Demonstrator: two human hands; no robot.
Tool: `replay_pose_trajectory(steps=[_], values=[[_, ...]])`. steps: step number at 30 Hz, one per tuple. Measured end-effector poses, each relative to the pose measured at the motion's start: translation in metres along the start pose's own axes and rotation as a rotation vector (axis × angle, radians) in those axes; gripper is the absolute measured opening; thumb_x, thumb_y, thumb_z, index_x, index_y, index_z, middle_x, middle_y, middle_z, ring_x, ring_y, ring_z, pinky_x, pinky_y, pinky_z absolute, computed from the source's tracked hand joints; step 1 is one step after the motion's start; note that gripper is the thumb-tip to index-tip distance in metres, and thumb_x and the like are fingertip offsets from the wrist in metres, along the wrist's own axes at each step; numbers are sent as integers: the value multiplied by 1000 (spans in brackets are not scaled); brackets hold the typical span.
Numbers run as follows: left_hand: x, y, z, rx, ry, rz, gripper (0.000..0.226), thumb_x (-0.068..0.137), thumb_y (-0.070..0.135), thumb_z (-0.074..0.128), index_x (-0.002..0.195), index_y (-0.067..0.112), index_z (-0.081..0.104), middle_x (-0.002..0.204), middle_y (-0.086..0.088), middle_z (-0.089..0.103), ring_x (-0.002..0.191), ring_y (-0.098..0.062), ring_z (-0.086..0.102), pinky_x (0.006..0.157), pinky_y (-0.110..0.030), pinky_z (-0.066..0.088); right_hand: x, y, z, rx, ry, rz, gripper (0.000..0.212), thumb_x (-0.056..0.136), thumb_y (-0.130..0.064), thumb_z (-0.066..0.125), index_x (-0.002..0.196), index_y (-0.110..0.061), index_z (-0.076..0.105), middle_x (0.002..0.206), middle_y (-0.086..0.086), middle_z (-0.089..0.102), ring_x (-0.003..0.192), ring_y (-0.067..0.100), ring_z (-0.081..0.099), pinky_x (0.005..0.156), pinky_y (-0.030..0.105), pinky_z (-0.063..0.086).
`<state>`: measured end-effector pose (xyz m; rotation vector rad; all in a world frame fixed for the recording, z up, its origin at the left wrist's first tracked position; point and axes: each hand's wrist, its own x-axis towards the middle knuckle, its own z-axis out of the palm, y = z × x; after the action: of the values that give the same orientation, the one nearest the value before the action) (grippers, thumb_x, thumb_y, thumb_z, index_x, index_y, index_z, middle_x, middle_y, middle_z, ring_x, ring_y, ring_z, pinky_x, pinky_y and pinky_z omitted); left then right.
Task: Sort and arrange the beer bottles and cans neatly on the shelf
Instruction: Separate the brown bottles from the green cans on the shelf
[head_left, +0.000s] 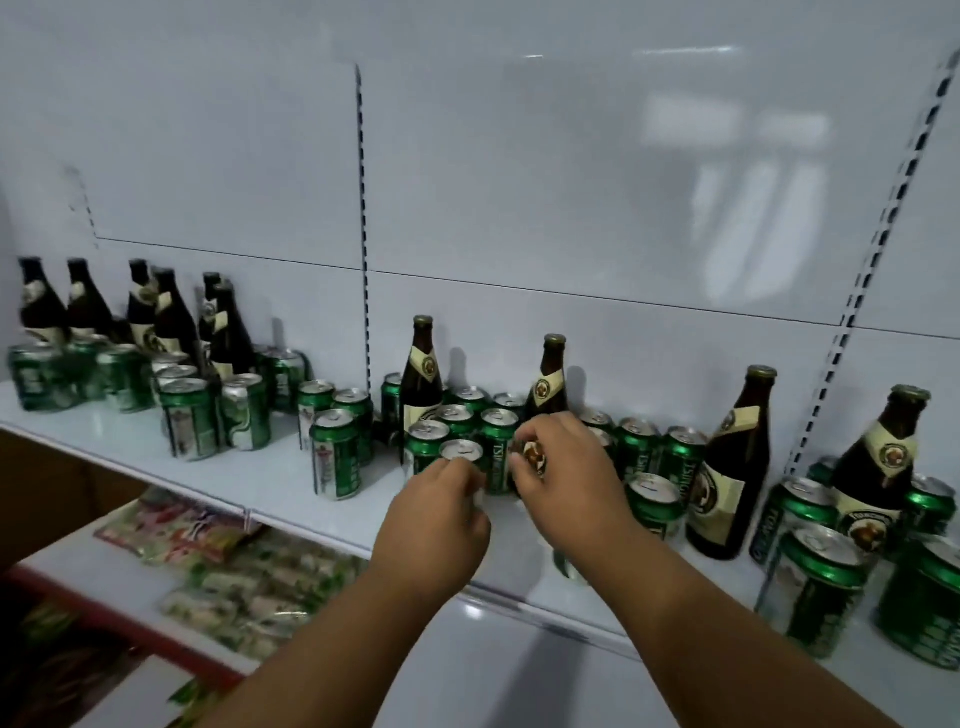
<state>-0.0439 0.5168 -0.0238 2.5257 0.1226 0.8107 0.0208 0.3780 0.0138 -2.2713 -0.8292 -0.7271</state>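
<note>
Can in my left hand: green can (464, 457) with a silver top, low centre of the frame, at the front of a tight cluster of like cans (497, 427) on the white shelf (156, 452).
Bottle in my right hand: dark bottle (533, 457); only its cream neck label with a round emblem shows between my fingers.
Other stock: brown bottles with gold caps stand among the cans, two behind the cluster (425, 379), two toward the right edge (735, 462); a darker bottle group (156, 312) with more cans at centre left.
Left hand: my left hand (441, 514) reaches in from the bottom edge, fingers curled and closed round the can's side just below its rim.
Right hand: my right hand (563, 467) comes in beside it, fingers wrapped round the bottle's neck and shoulder.
Hard to make out: the held bottle's body and cap sit behind my hand. Right-edge cans are blurred. Packets (249, 577) on the lower shelf, bottom left, are too smeared to read.
</note>
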Motion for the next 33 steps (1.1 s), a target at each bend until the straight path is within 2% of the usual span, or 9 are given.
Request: replay_pose_trajectory(steps=[2,5,10,13,16,22,25,29,33], values=[[4,-39,-18,-9,-4,-4,21,82,21,61,101,29,57,99,12,57,90,-12,56,75,-29,46,11,-27,31,35,12,3,14,88,-21,66,101,-19,63,98,-9,50,89,10,50,79,25,41],[11,-101,-48,-6,-1,-20,23,84,22,60,107,28,56,101,15,55,92,-10,55,74,-24,42,27,-75,82,75,-3,6,14,87,-20,67,101,-20,63,99,-11,51,91,6,50,82,22,42],[28,-174,-82,-40,-62,-54,21,87,21,59,108,26,57,104,10,58,93,-12,56,79,-29,48,53,-122,138,52,-75,53,15,91,-23,63,105,-20,62,96,-13,47,88,5,46,77,18,34],[44,-196,-87,-90,-67,-55,20,88,23,59,107,29,58,105,12,59,92,-9,56,77,-25,45,73,-127,151,6,-155,77,16,94,-25,60,109,-20,62,99,-9,50,91,9,50,80,22,39],[68,-211,-90,-114,-66,-69,18,89,24,59,106,27,58,104,12,60,92,-11,56,78,-28,46,97,-127,158,-4,-220,104,17,95,-25,58,112,-21,61,106,-5,55,96,13,56,87,31,47],[120,-235,-96,-33,-151,-67,24,87,19,58,110,24,59,108,4,61,91,-17,58,81,-38,52,152,-121,186,17,-265,119,24,96,-23,57,119,-19,60,113,2,59,100,17,59,89,30,47],[145,-255,-101,36,-193,-33,34,87,10,55,119,19,59,117,-1,59,103,-21,58,89,-37,50,173,-120,204,-19,-326,134,27,97,-25,56,122,-19,60,120,4,58,101,20,60,88,31,48],[186,-284,-100,165,-254,32,46,87,13,59,131,21,52,126,-4,54,115,-24,53,95,-36,47,194,-124,224,-155,-421,179,19,93,-35,61,105,-20,62,106,3,59,95,24,60,80,33,49],[225,-303,-91,257,-440,153,64,82,21,69,141,24,42,134,-8,49,122,-28,50,101,-36,44,205,-130,238,-306,-505,282,24,89,-38,65,97,-16,59,101,5,62,96,24,59,82,35,50]])
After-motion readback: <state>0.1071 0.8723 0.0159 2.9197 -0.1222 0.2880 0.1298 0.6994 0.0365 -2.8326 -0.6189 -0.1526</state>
